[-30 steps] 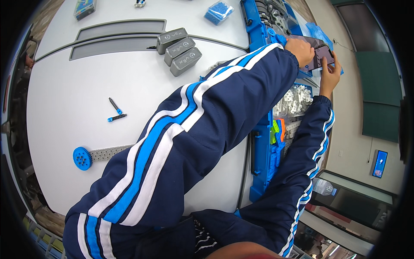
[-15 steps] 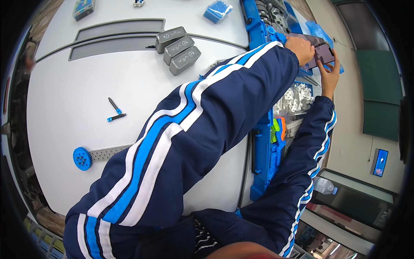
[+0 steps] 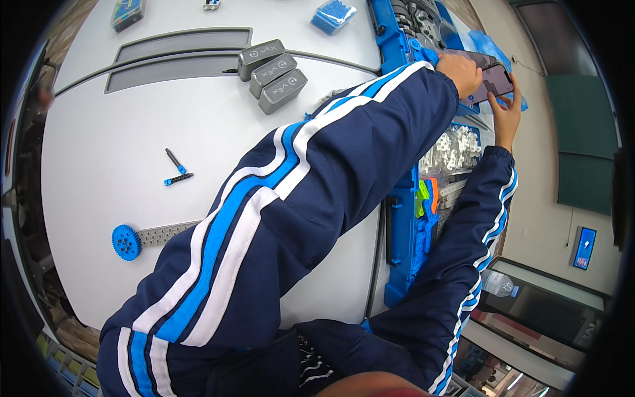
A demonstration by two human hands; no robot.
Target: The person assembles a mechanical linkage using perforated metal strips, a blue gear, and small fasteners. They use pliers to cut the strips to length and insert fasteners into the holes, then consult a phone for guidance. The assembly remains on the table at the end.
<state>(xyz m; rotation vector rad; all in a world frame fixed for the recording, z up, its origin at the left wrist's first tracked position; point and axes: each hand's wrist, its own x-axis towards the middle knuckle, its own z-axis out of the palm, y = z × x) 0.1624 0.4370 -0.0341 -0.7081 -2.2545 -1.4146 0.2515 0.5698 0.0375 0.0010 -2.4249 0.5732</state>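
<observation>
The person's right hand (image 3: pixel 507 114) grips a phone (image 3: pixel 496 83) by its edge, thumb on the near side and fingers round the right side, while the left hand (image 3: pixel 462 75) is curled against the phone's left part; whether those fingers are clamped on it cannot be told. The phone is above the surface, past the far end of the near blue bin (image 3: pixel 399 231), its lit screen tilted toward the person. In that bin lie white parts (image 3: pixel 450 151) in its far portion, with a green piece (image 3: pixel 421 197), an orange piece (image 3: pixel 433 192) and blue pieces (image 3: pixel 421 245) closer in. A second blue bin (image 3: pixel 391 49), holding wheels (image 3: pixel 402 20), stands beyond the near bin. Left of the near bin, on the white table (image 3: pixel 99 145), three gray boxes (image 3: pixel 283 91) sit side by side; farther left of it lie two dark rods (image 3: pixel 174 161) with blue ends and a blue gear (image 3: pixel 126 242) on a gray beam (image 3: pixel 162 234). Right of the near bin, beyond the right sleeve (image 3: pixel 486 238), is a clear bottle (image 3: pixel 497 283).
</observation>
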